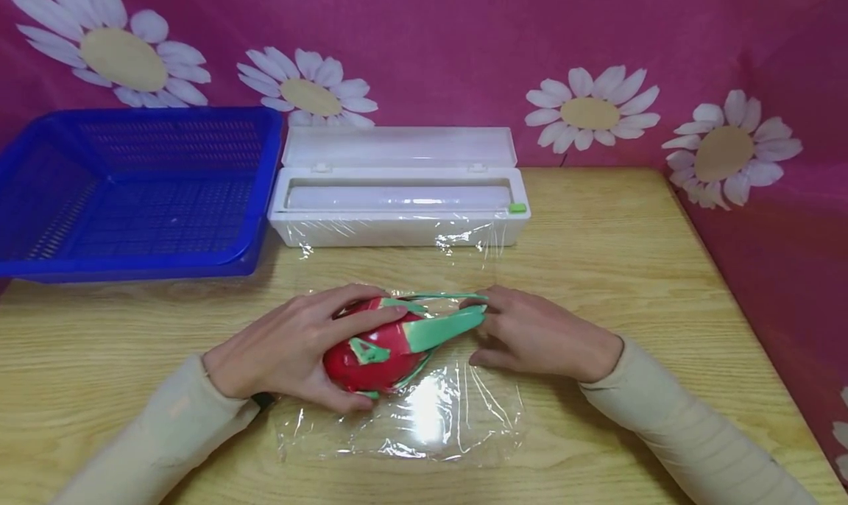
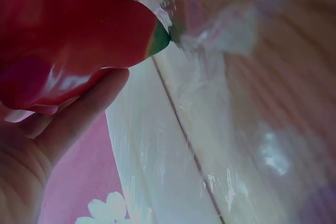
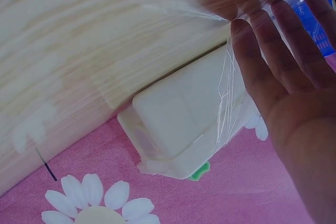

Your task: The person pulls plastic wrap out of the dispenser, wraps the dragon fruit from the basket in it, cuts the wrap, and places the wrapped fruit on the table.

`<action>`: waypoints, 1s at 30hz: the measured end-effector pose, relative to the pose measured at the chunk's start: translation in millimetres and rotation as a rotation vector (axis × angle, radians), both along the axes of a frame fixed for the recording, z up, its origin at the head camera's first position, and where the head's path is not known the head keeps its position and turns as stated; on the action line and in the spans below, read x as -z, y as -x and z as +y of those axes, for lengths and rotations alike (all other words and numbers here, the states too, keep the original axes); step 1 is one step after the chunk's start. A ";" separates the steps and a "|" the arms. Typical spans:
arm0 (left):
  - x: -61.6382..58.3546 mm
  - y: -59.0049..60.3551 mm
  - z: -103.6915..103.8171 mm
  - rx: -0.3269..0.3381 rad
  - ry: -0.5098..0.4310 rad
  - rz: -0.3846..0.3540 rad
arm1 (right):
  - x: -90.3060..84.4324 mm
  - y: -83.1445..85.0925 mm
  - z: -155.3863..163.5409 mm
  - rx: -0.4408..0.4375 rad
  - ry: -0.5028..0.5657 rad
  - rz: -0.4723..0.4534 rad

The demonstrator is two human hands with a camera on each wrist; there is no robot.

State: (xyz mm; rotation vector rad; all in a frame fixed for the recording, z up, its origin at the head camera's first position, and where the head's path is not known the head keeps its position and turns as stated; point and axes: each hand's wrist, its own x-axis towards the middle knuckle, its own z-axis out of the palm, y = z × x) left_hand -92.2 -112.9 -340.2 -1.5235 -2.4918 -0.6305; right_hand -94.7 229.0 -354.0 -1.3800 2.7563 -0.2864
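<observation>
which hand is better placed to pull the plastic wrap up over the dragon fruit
Right, probably. The left hand grips the dragon fruit, while the right hand lies free at the plastic wrap edge.

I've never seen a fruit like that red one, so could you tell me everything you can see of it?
The dragon fruit is glossy red with green-tipped scales, one long scale pointing right. It looks like smooth plastic. It lies on its side on a clear plastic film spread on the wooden table. The left hand grips it, fingers over the top and thumb beneath; the right hand touches the film by the green tip.
</observation>
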 end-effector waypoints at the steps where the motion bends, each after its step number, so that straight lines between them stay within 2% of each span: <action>1: -0.3 0.1 0.0 -0.003 0.004 -0.003 | -0.3 -0.2 0.2 -0.002 -0.002 0.008; 15: -8.0 -3.0 -3.1 -0.011 0.068 -0.001 | -2.6 -2.3 0.2 0.006 -0.006 -0.006; 30: -4.8 -1.0 -5.7 -0.017 0.091 -0.045 | -0.9 -0.7 0.5 -0.015 0.016 0.027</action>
